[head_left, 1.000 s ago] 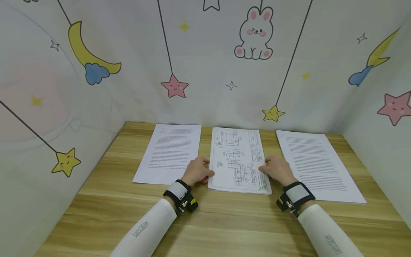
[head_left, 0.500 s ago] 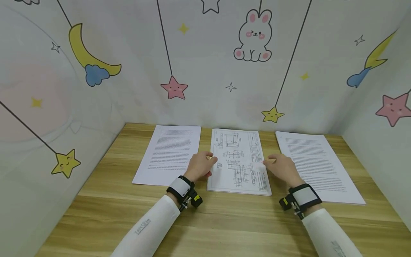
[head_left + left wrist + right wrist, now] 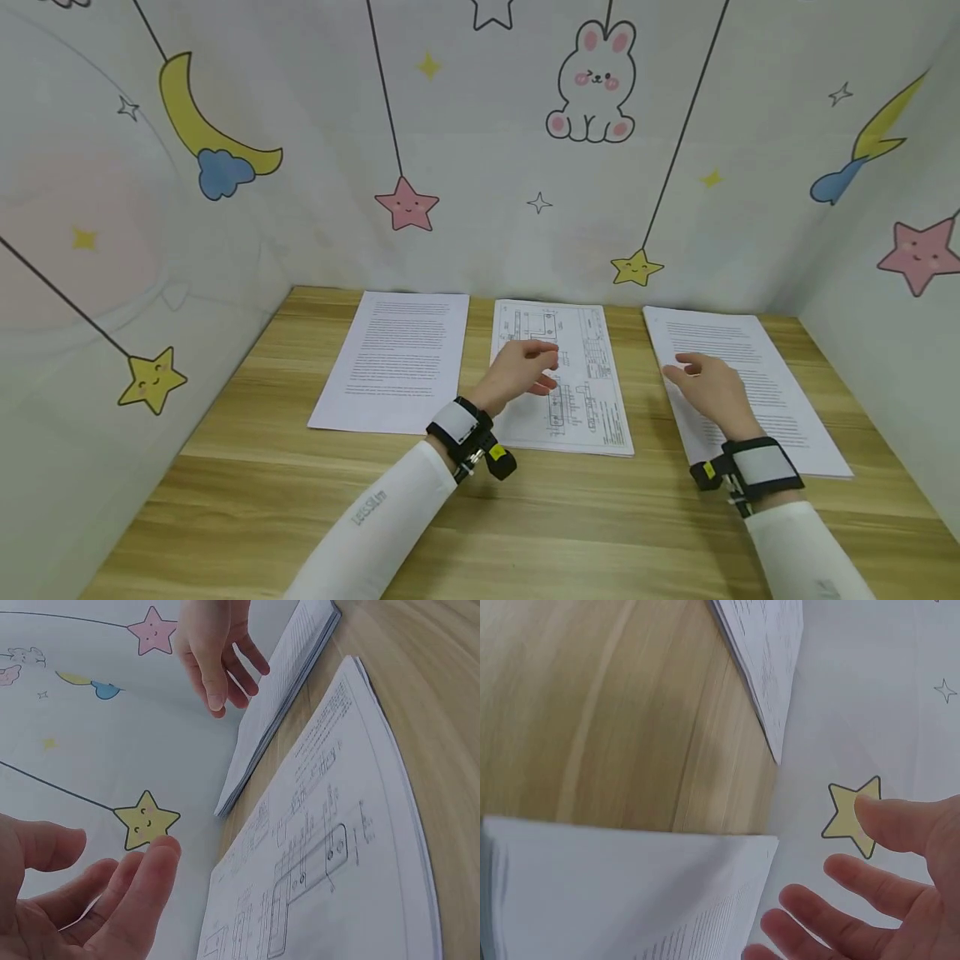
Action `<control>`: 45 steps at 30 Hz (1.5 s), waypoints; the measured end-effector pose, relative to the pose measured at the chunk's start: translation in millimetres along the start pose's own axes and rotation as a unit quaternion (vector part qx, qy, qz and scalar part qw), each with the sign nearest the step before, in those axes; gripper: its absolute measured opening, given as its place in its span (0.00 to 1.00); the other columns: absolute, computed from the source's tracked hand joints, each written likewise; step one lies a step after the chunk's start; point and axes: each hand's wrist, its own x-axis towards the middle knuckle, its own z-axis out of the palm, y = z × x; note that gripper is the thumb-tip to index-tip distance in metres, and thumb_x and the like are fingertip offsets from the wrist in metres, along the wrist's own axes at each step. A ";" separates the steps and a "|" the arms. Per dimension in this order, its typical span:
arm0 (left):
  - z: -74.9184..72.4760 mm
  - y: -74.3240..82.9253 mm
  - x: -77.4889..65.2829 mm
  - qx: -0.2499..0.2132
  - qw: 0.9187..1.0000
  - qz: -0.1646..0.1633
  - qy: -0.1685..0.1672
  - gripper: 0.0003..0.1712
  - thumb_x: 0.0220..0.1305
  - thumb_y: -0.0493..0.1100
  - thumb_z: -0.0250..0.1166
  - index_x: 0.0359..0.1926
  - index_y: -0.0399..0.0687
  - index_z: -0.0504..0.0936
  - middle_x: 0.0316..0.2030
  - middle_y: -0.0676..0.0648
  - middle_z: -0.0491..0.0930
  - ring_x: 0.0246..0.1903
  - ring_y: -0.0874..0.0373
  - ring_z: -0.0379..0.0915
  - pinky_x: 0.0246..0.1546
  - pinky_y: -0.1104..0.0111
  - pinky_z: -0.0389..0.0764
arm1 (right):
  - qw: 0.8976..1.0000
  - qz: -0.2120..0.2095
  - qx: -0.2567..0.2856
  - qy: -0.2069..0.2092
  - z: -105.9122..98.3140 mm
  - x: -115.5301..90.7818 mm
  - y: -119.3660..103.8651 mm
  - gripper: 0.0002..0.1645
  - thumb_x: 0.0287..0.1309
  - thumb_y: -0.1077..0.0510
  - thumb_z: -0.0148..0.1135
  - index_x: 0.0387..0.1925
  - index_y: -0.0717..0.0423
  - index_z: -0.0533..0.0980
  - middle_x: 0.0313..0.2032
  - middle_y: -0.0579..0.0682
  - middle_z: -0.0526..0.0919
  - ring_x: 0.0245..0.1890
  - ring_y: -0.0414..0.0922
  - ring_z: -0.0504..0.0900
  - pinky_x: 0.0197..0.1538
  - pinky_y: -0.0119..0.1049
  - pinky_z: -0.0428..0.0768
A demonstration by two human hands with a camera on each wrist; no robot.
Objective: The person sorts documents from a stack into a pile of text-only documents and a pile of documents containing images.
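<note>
My left hand (image 3: 519, 371) hovers over the middle stack of paper (image 3: 600, 375), whose top sheet bears technical drawings. Its fingers are loosely bent and hold nothing; the left wrist view shows a gap between them and the drawing sheets (image 3: 300, 847). Above the left edge of the right-hand stack of printed text (image 3: 780, 417) is my right hand (image 3: 708, 387), with relaxed, spread fingers and nothing in them. In the right wrist view, those fingers (image 3: 832, 922) are raised above the text stack (image 3: 592, 885), which carries a shadow.
A third pile of printed text (image 3: 405, 358) lies at the left of the wooden table (image 3: 300, 508). White curtains (image 3: 480, 142) with cartoon stars, a moon and a rabbit enclose the back and both sides. Each wrist carries a strapped camera.
Both hands have left the side edges of the drawing stack and risen. They have moved right, the left one over the drawings, the right one over the text stack. The papers have stayed put.
</note>
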 end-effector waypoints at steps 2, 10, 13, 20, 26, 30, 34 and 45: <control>6.9 3.5 3.8 -0.007 1.000 0.004 -0.002 0.22 0.74 0.48 0.56 0.63 0.47 0.76 0.56 0.41 0.81 0.40 0.54 0.85 0.40 0.68 0.86 | 1.000 -0.002 -0.011 0.014 -5.1 -0.5 7.4 0.35 0.70 0.43 0.53 0.63 0.69 0.70 0.56 0.77 0.75 0.50 0.68 0.80 0.40 0.53 0.81; 40.8 12.7 17.7 0.007 0.998 -0.006 -0.062 0.28 0.74 0.51 0.55 0.69 0.46 0.70 0.63 0.44 0.77 0.59 0.49 0.77 0.53 0.65 0.81 | 0.998 0.035 -0.051 0.033 -19.5 6.5 39.9 0.42 0.68 0.40 0.54 0.65 0.72 0.66 0.58 0.82 0.69 0.34 0.64 0.80 0.27 0.46 0.76; 56.2 11.9 21.9 0.000 0.997 -0.015 -0.073 0.28 0.73 0.50 0.55 0.69 0.45 0.70 0.62 0.44 0.77 0.59 0.50 0.76 0.54 0.64 0.80 | 0.996 0.054 -0.075 0.013 -24.7 7.7 56.6 0.45 0.68 0.38 0.52 0.67 0.74 0.62 0.60 0.83 0.66 0.50 0.75 0.76 0.40 0.60 0.79; 95.8 2.7 22.4 -0.017 0.996 -0.034 -0.077 0.27 0.71 0.48 0.58 0.68 0.43 0.72 0.54 0.42 0.81 0.52 0.51 0.79 0.50 0.66 0.81 | 0.991 0.091 -0.078 -0.054 -35.5 5.2 89.4 0.53 0.67 0.38 0.51 0.68 0.83 0.51 0.64 0.86 0.56 0.64 0.80 0.56 0.63 0.72 0.64; 122.8 -5.5 23.6 -0.081 0.992 -0.058 -0.071 0.26 0.69 0.44 0.59 0.66 0.40 0.74 0.48 0.38 0.83 0.44 0.53 0.79 0.52 0.61 0.82 | 0.985 0.130 -0.079 -0.078 -34.9 5.0 102.6 0.55 0.65 0.40 0.53 0.68 0.84 0.48 0.65 0.85 0.53 0.66 0.80 0.54 0.66 0.70 0.62; 138.2 -11.7 23.0 -0.135 0.983 -0.076 -0.096 0.27 0.69 0.42 0.60 0.66 0.36 0.72 0.50 0.38 0.83 0.49 0.50 0.81 0.56 0.58 0.81 | 0.981 0.151 -0.085 -0.092 -32.9 4.1 108.1 0.57 0.66 0.37 0.52 0.69 0.84 0.47 0.65 0.85 0.52 0.66 0.80 0.54 0.65 0.70 0.63; 151.5 -15.7 22.3 -0.183 0.970 -0.095 -0.127 0.30 0.69 0.42 0.60 0.68 0.34 0.68 0.56 0.38 0.80 0.57 0.46 0.78 0.60 0.56 0.79 | 0.977 0.167 -0.082 -0.109 -32.1 3.0 109.7 0.59 0.65 0.35 0.52 0.69 0.83 0.46 0.66 0.85 0.52 0.66 0.79 0.55 0.65 0.69 0.64; 165.4 -15.5 30.3 -0.273 0.946 -0.108 -0.136 0.33 0.69 0.40 0.60 0.71 0.33 0.63 0.61 0.41 0.74 0.60 0.48 0.74 0.68 0.52 0.71 | 0.978 0.177 -0.068 -0.093 -31.5 -0.1 111.6 0.57 0.67 0.39 0.52 0.69 0.84 0.43 0.66 0.85 0.50 0.67 0.79 0.53 0.67 0.69 0.61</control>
